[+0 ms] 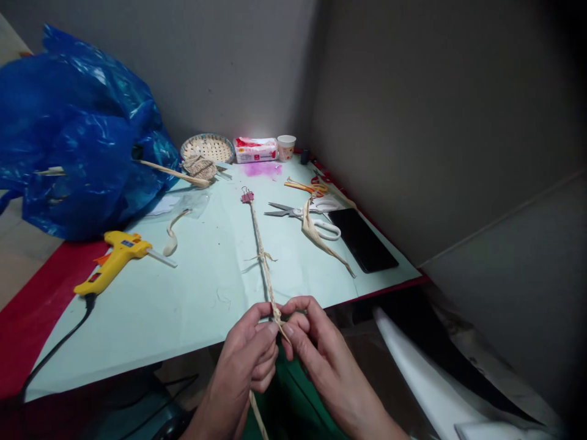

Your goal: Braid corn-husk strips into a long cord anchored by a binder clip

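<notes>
A pale braided cord point(266, 276) of dried plant fibre runs from a pink binder clip point(247, 196) on the table to my hands at the near edge. My left hand point(254, 348) pinches the cord's near end between thumb and fingers. Beside it my right hand point(316, 348) is closed on a strand at the same spot, its thumb and forefinger close together. Below my left hand a loose length of fibre point(257, 417) hangs down. Partway along the cord, short thin ends stick out to both sides.
White-handled scissors point(328, 229), a dry husk strip point(316, 232) and a black phone point(364, 240) lie right. To the left are a yellow glue gun point(120, 256) and a blue plastic bag point(87, 146). A woven basket point(208, 137), tissue pack point(255, 150) and paper cup point(287, 148) stand behind.
</notes>
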`<state>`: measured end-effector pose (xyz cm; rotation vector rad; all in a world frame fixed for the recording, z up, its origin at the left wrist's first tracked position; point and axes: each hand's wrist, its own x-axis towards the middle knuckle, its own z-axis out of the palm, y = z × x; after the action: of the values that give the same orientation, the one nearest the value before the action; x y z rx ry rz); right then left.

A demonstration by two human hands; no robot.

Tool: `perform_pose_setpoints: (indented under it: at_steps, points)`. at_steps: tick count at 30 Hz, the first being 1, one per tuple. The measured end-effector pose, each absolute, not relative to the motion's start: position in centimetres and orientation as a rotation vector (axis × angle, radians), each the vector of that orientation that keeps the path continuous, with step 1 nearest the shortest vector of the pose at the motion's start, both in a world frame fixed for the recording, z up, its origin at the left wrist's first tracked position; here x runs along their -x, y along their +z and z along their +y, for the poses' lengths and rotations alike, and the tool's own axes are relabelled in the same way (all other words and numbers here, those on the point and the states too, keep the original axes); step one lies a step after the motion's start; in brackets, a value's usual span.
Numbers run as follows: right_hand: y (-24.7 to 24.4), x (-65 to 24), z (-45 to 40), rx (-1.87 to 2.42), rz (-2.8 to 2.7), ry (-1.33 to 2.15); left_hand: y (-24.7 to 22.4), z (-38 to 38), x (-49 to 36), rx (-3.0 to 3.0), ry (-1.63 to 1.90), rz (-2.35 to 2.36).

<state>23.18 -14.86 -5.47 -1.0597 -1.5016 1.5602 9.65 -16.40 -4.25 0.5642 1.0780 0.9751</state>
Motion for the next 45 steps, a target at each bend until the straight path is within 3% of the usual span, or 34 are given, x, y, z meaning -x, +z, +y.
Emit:
perform_pose_setpoints:
  at_steps: [14,26,34,40,42,45]
  points:
    - [-6.8,-24.0,-15.6,1.184,-2.133,0.66,-5.1,-16.6,-9.9,-0.659,1.005,1.236]
    - [-7.6,-23.8,-17.1,1.032,-2.073,0.148,-5.4,-16.6,-10.6,-0.774,1.091,1.365]
    - [-9.6,-23.1,-18.3,1.013,-2.076,-0.019,-5.4,-17.2,-10.5,-0.648,1.118,1.315]
    - [-6.6,-24.5,-17.4,1.018,-2.017,0.034,-5.5,-17.4,-9.7,-0.63,1.081,1.302]
    - [-5.3,-24.8,-16.6,1.074,-1.977,0.123,-5.2,-17.4,-9.2,-0.617,1.058,1.287]
    - [-4.3,-24.2,-15.6,1.164,-2.058,0.599,-4.6,-17.5,-8.7,-0.602,1.06,1.229]
